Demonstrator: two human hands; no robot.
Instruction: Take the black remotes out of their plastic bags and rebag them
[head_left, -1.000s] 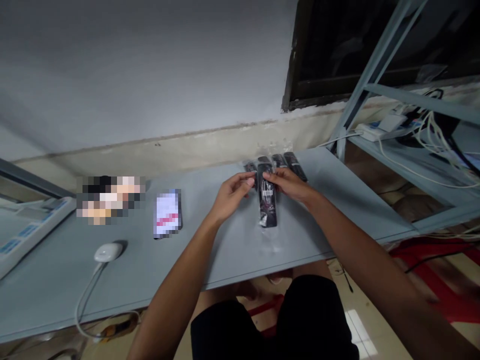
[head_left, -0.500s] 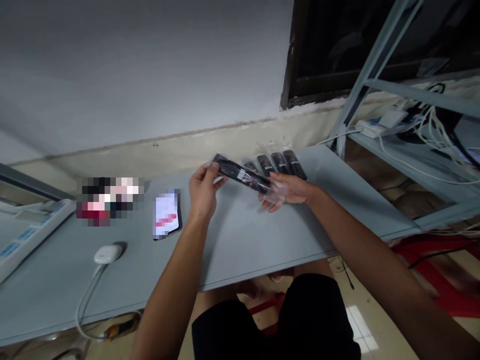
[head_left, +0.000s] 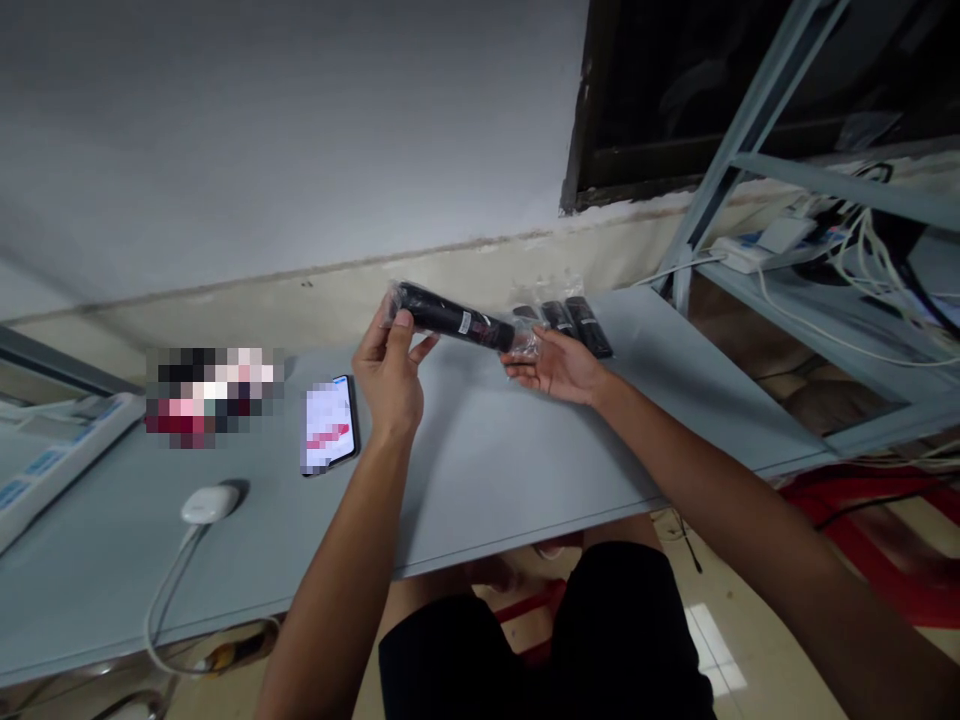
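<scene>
A long black bar-shaped item (head_left: 450, 316), wrapped in clear plastic and bearing a small white label, is held above the table between both hands. My left hand (head_left: 391, 380) is closed round its left end, thumb on top. At the other end, my right hand (head_left: 561, 368) has its fingers under the loose plastic and the tip of the item. Behind my right hand, several similar black items in clear plastic lie side by side, one of them a wrapped black item (head_left: 587, 325) at the right of the row.
On the grey table (head_left: 480, 480) lie a lit phone (head_left: 328, 425) and a white charger (head_left: 211, 503) with its cable. A power strip (head_left: 56, 465) runs along the left. A metal shelf (head_left: 817, 300) with tangled cables stands at right, and a wall closes the back.
Both hands have moved left and slightly up with the wrapped item. It has turned so that its rounded face shows. More of the table between it and the row behind is visible.
</scene>
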